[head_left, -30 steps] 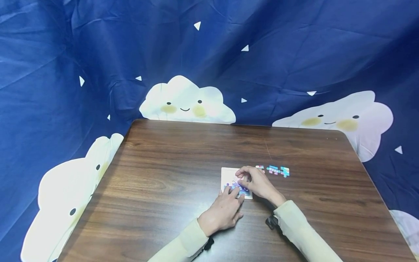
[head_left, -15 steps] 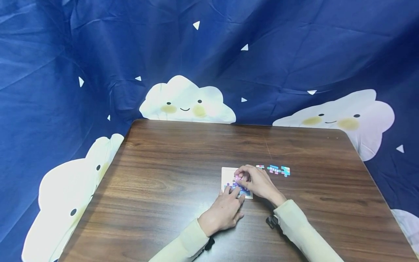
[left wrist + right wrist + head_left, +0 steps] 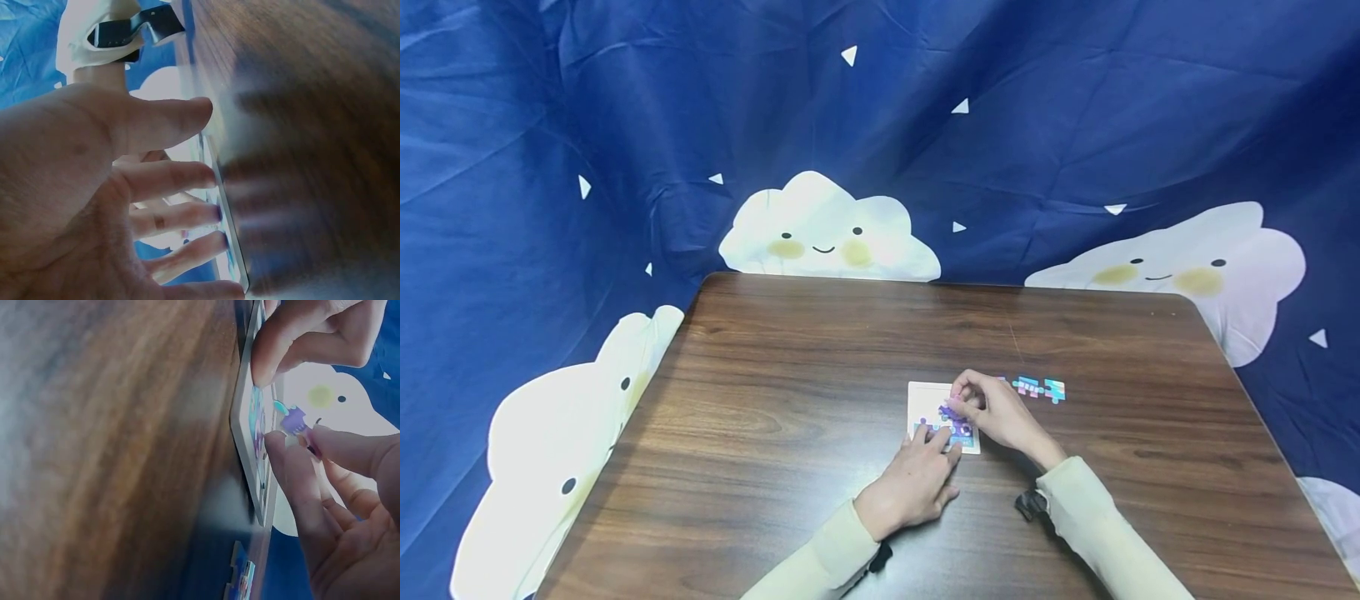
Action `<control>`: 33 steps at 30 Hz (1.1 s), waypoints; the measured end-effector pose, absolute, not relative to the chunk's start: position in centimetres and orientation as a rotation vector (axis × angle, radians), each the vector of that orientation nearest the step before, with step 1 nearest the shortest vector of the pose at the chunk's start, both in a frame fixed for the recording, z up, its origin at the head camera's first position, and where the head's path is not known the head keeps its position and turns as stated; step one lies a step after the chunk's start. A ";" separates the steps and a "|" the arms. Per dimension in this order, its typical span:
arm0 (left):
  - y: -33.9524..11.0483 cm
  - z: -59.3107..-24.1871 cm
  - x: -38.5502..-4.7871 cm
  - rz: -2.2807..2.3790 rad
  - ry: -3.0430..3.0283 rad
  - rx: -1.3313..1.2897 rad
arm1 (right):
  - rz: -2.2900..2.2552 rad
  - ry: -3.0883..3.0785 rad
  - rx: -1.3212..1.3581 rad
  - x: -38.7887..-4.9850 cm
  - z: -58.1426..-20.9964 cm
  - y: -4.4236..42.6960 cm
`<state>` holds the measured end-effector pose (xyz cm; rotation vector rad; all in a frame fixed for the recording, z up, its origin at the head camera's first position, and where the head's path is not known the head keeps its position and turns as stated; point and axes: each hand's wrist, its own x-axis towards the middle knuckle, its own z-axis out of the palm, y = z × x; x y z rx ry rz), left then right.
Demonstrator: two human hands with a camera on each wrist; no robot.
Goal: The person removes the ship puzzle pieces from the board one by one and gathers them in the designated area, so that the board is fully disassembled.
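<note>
A small square puzzle board (image 3: pixel 924 402) with a pale rim lies on the table, its near part filled with purple and blue pieces. My left hand (image 3: pixel 912 483) rests its fingertips on the board's near side, fingers spread and fairly straight. Above the board's right side, my right hand (image 3: pixel 1000 417) pinches a purple puzzle piece (image 3: pixel 294 420) between thumb and fingers. In the right wrist view that piece is tilted and held just off the board. My left fingers (image 3: pixel 181 215) touch the board's edge in the left wrist view.
Loose puzzle pieces (image 3: pixel 1027 387) lie on the brown wooden table (image 3: pixel 805 358) right of the board; one is partly hidden behind my right hand. A blue curtain (image 3: pixel 880 100) with white clouds hangs behind the table.
My right hand has moved slightly right and away from me, lifting and turning the purple puzzle piece. My left hand stays in place on the board.
</note>
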<state>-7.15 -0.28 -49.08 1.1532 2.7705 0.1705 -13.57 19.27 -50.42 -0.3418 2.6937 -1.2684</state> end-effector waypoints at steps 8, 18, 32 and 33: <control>-0.2 -48.7 -7.1 0.167 2.765 1.135 | -1.440 2.581 -0.242 -13.5 -50.6 20.3; -0.2 -48.8 -7.1 0.156 2.776 1.135 | -1.557 2.568 -0.208 -12.9 -50.9 22.6; -0.1 -48.5 -7.1 0.112 2.749 1.130 | -1.571 2.628 -0.185 -11.7 -51.2 25.6; 0.0 -48.4 -7.1 0.109 2.749 1.129 | -1.561 2.640 -0.182 -11.6 -51.2 25.8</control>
